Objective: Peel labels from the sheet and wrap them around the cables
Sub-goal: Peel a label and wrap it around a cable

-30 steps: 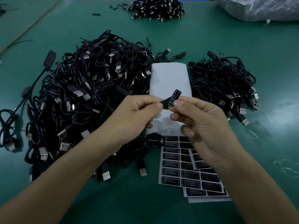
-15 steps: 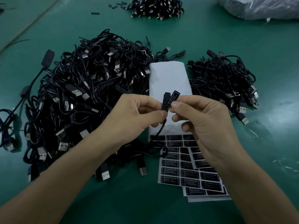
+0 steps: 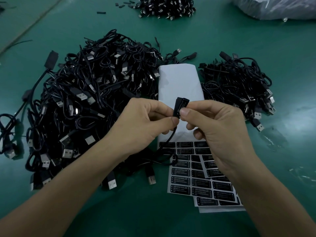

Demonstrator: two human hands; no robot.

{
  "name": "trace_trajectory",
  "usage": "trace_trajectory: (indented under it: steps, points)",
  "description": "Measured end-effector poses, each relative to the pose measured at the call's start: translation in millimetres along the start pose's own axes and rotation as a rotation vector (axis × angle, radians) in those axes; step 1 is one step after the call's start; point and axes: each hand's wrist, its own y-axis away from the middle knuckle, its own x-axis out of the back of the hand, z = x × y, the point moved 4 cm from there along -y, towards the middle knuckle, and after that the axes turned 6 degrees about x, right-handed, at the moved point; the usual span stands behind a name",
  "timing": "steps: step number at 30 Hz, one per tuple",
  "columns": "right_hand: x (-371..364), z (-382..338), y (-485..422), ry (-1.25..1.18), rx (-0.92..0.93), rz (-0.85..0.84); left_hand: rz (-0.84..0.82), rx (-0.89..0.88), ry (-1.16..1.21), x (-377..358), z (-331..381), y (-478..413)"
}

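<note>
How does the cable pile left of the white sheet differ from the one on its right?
The left pile is much larger than the right pile. The left pile sprawls, with loose cables trailing leftward; the right pile sits compact. Both are tangled black cables with USB plugs on the green table.

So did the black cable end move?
Yes. The cable end rose up over the white sheet to meet the label.
</note>
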Motion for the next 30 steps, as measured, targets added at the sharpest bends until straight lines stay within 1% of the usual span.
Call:
trace_trajectory:
  steps: [5,14,23,30]
  points:
    - [-0.2,-3.1,0.4,0.006,0.042,0.008,0.027,-0.001,-0.032,1.8,-4.1,-1.9]
    - [0.1,-4.3,-0.7,0.009,0.015,-0.014,0.04,0.014,-0.049,3.2,-8.0,-3.5]
    - [0.7,-8.1,-1.1,0.038,0.101,-0.009,0.048,0.019,-0.049,3.7,-8.2,-2.7]
    - [1.7,-6.8,-1.3,0.011,0.11,-0.006,0.042,0.023,-0.054,2.5,-7.3,-2.0]
